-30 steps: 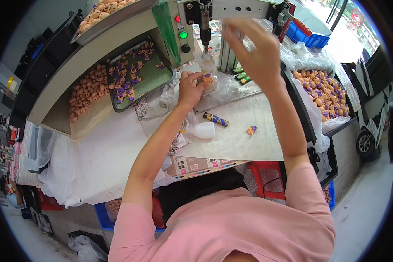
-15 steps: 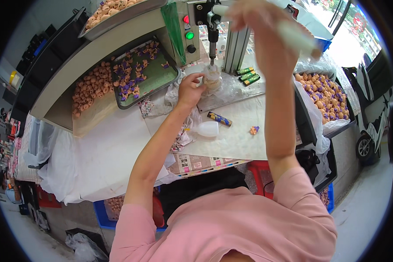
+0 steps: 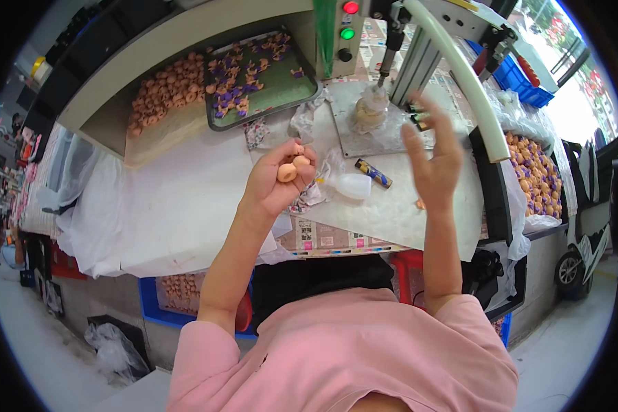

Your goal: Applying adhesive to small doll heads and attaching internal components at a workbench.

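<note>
Several small peach-coloured doll heads lie in my left hand, its fingers curled round them above the near part of the bench. My right hand is smeared by motion, but its thumb and fingers stand apart with nothing visible between them. It is close to the press's fixture, a clear, plastic-wrapped mould on a metal plate. Above the mould is the press rod. A long pale lever handle slants down, apart from my right hand. One small peach figure is partly hidden by my right wrist.
A dark tray holds purple-clad doll bodies, beside a pile of doll heads. A white squeeze bottle and a dark blue tube lie in front of the plate. A bin of assembled figures stands at right.
My right hand has let go of the lever handle and come down toward me. My left hand has left the mould and moved nearer, now holding doll heads. The view has shifted.
</note>
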{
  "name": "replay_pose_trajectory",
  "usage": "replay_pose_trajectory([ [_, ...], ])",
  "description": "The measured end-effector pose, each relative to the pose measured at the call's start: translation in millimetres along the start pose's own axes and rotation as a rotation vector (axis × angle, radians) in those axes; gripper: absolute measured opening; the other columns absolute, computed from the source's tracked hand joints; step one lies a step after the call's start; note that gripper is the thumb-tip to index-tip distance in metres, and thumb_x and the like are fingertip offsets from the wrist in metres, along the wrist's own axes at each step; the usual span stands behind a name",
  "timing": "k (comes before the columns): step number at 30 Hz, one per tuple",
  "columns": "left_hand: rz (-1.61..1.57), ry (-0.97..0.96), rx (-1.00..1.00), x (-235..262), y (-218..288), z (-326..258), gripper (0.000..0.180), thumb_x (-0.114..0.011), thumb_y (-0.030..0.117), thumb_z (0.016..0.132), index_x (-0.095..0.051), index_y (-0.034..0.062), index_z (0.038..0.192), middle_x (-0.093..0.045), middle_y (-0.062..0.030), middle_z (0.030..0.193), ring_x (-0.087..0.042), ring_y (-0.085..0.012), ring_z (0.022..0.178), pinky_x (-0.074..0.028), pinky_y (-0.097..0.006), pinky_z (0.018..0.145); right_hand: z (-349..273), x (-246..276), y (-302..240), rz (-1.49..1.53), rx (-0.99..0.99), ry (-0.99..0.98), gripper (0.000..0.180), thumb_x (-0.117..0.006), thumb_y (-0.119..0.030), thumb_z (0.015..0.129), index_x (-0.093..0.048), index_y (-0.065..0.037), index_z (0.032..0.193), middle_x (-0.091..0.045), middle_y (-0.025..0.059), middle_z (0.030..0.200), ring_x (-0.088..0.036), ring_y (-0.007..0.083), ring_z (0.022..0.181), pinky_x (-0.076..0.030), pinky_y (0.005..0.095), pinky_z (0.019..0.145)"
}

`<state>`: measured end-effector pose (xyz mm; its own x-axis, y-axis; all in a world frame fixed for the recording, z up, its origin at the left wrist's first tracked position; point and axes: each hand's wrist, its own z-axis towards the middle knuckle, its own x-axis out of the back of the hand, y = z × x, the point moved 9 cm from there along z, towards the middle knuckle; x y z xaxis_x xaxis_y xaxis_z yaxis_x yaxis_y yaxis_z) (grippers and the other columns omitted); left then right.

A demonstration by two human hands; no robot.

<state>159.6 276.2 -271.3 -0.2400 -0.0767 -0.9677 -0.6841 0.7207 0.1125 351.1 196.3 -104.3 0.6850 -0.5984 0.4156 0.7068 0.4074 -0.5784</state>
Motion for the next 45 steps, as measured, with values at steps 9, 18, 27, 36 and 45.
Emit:
replay_pose_trajectory([
  [9, 0.06, -0.111, -0.067, 22.5, -16.6, -54.6, 0.035, -0.053, 0.012, 0.096, -0.047, 0.0049, 0.13, -0.052, -0.0116, 0.117, -0.055, -0.0156, 0.095, -0.053, -0.024, 0.069, -102.3, -96.7, 38.8, -0.224, -0.124, -0.385, 0.033, -0.072, -0.015, 0.078, -0.064, -0.001, 0.107, -0.064, 0.015, 0.103, -0.056, 0.0327, 0.097, -0.045, 0.0397, 0.086],
  [18, 0.238, 0.027, -0.147, 56.5, -27.0, -74.0, 0.038, -0.055, 0.015, 0.095, -0.047, 0.0063, 0.131, -0.053, -0.0107, 0.119, -0.056, -0.014, 0.09, -0.053, -0.022, 0.069, -121.2, -93.1, 40.0, -0.076, -0.271, -0.433, 0.037, -0.079, -0.015, 0.07, -0.063, -0.002, 0.101, -0.061, 0.0132, 0.095, -0.059, 0.0302, 0.085, -0.048, 0.0351, 0.074],
  [27, 0.485, 0.179, -0.2, 76.2, -37.8, -74.7, 0.032, -0.061, 0.018, 0.093, -0.056, 0.0086, 0.123, -0.061, 0.0004, 0.102, -0.056, -0.0056, 0.074, -0.041, -0.018, 0.052, -131.4, -68.3, 25.3, 0.363, -0.56, -0.317, 0.035, -0.081, -0.014, 0.073, -0.061, -0.001, 0.099, -0.06, 0.005, 0.095, -0.06, 0.013, 0.085, -0.048, 0.0251, 0.071],
  [36, 0.551, 0.142, -0.216, 75.0, -38.0, -72.0, 0.035, -0.064, 0.018, 0.091, -0.057, 0.0055, 0.122, -0.062, 0.0014, 0.095, -0.054, -0.0056, 0.073, -0.04, -0.019, 0.052, -122.3, -63.0, 0.4, 0.272, -0.293, -0.232, 0.037, -0.084, -0.022, 0.07, -0.065, -0.002, 0.094, -0.056, 0.0028, 0.082, -0.056, 0.012, 0.074, -0.043, 0.0245, 0.061],
  [45, 0.53, 0.156, -0.187, 79.9, -38.6, -71.2, 0.035, -0.065, 0.017, 0.09, -0.058, 0.005, 0.121, -0.062, 0.0009, 0.095, -0.054, -0.0062, 0.073, -0.04, -0.019, 0.052, -125.4, -69.1, 4.0, 0.259, -0.293, -0.245, 0.036, -0.084, -0.023, 0.07, -0.066, -0.002, 0.093, -0.056, 0.0039, 0.082, -0.056, 0.0135, 0.071, -0.042, 0.025, 0.059],
])
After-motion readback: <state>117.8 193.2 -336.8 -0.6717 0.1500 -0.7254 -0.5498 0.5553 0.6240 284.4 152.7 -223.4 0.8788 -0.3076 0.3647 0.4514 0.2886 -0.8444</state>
